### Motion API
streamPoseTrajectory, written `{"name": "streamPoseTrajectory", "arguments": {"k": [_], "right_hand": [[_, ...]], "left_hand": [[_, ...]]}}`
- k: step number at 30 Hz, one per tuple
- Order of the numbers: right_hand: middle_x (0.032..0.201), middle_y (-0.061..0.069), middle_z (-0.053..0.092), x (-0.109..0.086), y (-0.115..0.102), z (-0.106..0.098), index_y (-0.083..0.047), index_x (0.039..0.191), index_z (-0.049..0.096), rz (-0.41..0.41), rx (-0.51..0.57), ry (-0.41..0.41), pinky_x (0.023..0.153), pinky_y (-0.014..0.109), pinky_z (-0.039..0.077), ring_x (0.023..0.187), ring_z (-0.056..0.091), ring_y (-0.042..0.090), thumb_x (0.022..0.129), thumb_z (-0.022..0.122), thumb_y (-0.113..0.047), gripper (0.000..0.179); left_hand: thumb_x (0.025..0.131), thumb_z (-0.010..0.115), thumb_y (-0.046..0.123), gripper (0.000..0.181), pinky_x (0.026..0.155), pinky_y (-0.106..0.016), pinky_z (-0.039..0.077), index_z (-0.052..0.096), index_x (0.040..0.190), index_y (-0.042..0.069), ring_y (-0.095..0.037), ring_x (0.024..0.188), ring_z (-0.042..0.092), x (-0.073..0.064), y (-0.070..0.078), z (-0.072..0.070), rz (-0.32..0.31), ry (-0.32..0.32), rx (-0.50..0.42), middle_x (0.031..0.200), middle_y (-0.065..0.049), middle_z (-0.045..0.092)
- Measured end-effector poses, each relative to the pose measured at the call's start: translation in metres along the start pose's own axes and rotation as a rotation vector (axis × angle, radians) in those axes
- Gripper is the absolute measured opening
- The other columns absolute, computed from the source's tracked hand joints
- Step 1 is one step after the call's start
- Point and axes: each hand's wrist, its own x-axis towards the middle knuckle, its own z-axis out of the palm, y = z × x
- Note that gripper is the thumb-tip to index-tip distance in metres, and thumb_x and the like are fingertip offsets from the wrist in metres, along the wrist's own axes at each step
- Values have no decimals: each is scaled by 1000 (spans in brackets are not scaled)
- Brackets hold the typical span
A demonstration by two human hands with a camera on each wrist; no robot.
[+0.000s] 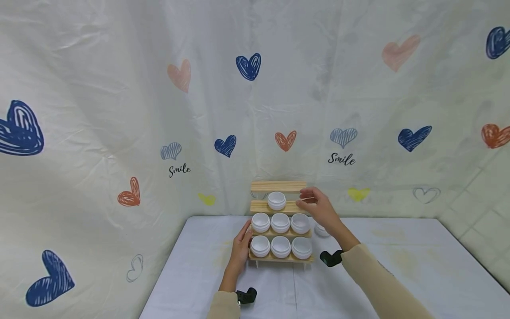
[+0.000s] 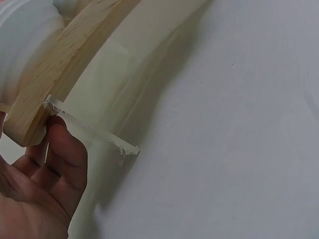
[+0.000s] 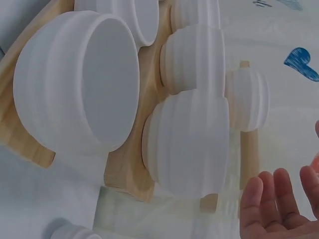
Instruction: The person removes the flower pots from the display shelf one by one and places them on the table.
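While the left hand (image 1: 240, 249) grips the wooden rack (image 1: 278, 186) and the right hand (image 1: 319, 209), empty, fingers parted, hovers beside it, the lone white bowl (image 1: 276, 201), third tier up, seems light, stiff, slick, best pinched by its rim.

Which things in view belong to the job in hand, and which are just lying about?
Job in hand:
wooden rack, held by the left hand
seven white bowls on it
right hand, beside the third shelf up
probably the white bowl on the table, partly hidden

Just around:
heart-printed backdrop
table itself
dark wrist-worn devices
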Motion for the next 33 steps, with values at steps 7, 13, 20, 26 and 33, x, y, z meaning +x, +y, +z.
{"name": "streamPoseTrajectory", "arguments": {"k": [7, 13, 20, 26, 33], "right_hand": [[139, 17, 58, 11, -9, 10, -8, 143, 49, 14, -8, -87, 97, 47, 55, 126, 58, 36, 96, 72, -27, 55], [143, 19, 54, 21, -11, 18, -9, 145, 49, 53, 14, -134, 97, 46, 56, 128, 57, 38, 96, 72, -25, 57], [143, 22, 54, 28, -8, 28, -9, 143, 51, 19, 18, -154, 97, 46, 56, 127, 58, 41, 96, 73, -26, 55], [143, 23, 54, 30, -9, 34, -9, 141, 52, 14, 23, -142, 99, 47, 55, 127, 58, 42, 95, 75, -25, 54], [141, 20, 56, 30, -14, 41, -13, 139, 54, 79, -20, -112, 103, 50, 52, 127, 57, 39, 93, 77, -28, 53]], "left_hand": [[108, 53, 23, 48, 87, -27, 45, 47, 155, 17, -19, 97, 55, 0, -4, 0, -1, 11, -18, 146, -10, 56], [108, 53, 23, 50, 79, -25, 46, 44, 156, 14, -20, 93, 55, 0, -3, -1, -15, -4, -23, 135, -8, 60], [108, 52, 22, 49, 67, -23, 44, 45, 156, 16, -16, 83, 52, -1, 1, -1, -31, -12, -34, 132, -10, 59], [108, 52, 22, 50, 77, -24, 46, 44, 156, 14, -16, 92, 54, -1, 2, 0, -27, -7, -22, 144, -12, 56], [108, 52, 22, 48, 73, -24, 46, 46, 155, 17, -13, 87, 53, -2, 2, 0, -45, 8, -24, 132, -8, 60]]}}
